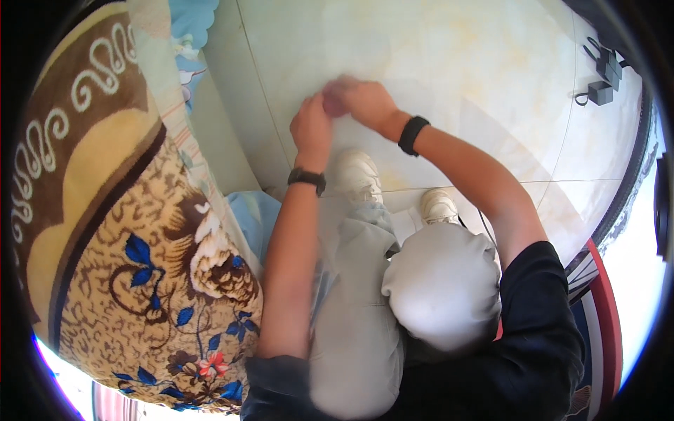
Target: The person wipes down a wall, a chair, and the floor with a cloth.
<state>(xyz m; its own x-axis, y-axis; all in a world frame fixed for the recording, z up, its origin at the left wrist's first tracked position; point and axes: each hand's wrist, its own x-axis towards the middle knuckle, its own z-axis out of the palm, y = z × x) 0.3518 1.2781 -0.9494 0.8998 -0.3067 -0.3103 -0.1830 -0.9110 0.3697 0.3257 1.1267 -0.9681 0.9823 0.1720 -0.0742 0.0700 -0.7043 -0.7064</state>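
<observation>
Out in front of me, above the pale tiled floor, my two hands meet at a small dark-red, roundish thing [335, 104]. It is blurred and partly covered by fingers, so its kind does not show. My left hand [311, 128] is closed at its left side. From the right, my right hand [366, 102] curls over it, closed, its fingertips smeared by motion. A black band circles each wrist.
A bed with a brown and cream patterned blanket [140, 245] runs along my left. Light shoes [359, 175] stand on the tiled floor [449, 63] below my hands. Small dark boxes with loops [600, 92] lie at the far right. A dark cable hangs near my right knee.
</observation>
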